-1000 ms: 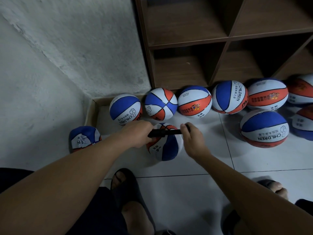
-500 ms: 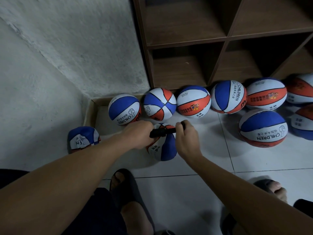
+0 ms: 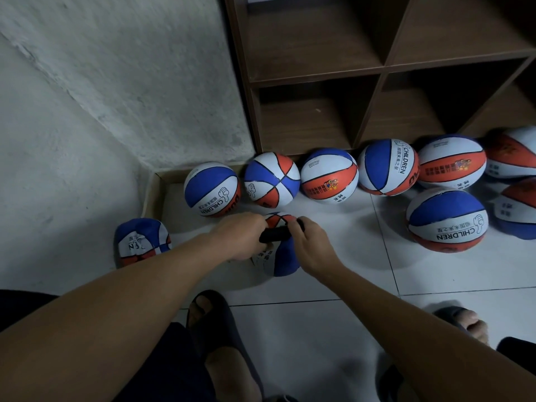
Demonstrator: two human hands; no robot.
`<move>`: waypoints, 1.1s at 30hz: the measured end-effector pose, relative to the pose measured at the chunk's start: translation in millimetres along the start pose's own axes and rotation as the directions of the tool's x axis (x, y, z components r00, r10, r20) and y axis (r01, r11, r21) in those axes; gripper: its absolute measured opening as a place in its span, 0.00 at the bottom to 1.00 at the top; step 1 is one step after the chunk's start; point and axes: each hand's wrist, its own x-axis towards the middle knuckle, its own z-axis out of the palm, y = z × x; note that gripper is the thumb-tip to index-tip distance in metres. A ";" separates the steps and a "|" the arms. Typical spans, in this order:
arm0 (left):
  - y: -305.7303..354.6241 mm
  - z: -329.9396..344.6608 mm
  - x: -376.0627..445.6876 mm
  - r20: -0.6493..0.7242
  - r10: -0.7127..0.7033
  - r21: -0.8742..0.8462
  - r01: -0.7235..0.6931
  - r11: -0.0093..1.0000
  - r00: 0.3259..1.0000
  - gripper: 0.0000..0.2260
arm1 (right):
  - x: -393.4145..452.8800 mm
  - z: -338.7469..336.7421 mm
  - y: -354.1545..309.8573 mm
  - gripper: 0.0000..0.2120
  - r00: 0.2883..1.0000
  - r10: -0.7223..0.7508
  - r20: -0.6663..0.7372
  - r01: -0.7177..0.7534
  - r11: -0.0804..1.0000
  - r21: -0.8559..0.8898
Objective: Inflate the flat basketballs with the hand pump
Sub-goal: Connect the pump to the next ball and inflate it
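A black hand pump point(image 3: 275, 235) lies across a soft red, white and blue basketball point(image 3: 282, 261) on the tiled floor. My left hand point(image 3: 242, 236) grips the pump's left end. My right hand point(image 3: 311, 246) grips its right end, fingers curled over it. Only a short stretch of the pump shows between the two hands. The ball under them looks partly collapsed and is largely hidden. A flat, crumpled basketball point(image 3: 141, 242) lies to the left by the wall.
Several round basketballs point(image 3: 213, 189) line the foot of a brown wooden shelf unit point(image 3: 383, 68); another point(image 3: 446, 220) sits to the right. A shallow cardboard tray point(image 3: 150, 195) stands in the corner. My sandalled feet point(image 3: 211, 314) are below the hands.
My hands have come closer together along the pump, so less of its black body shows between them. The ball beneath stays in place.
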 end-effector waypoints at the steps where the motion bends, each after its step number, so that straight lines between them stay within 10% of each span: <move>1: -3.0 -0.5 -0.7 -0.007 -0.005 -0.012 0.005 1.000 1.000 0.13 | 1.7 -4.9 0.9 0.16 1.000 -0.004 -0.003 0.004 1.000 -0.003; 16: -17.8 -9.1 -4.9 -0.018 -0.072 -0.034 0.071 0.997 0.997 0.15 | 8.7 -21.7 -3.1 0.12 0.944 0.172 -0.281 -0.118 0.973 0.198; 33: 2.3 -1.9 -2.4 -0.043 0.000 0.048 0.002 0.999 0.999 0.16 | -0.1 15.4 -4.5 0.15 0.993 0.071 -0.093 -0.059 0.991 0.122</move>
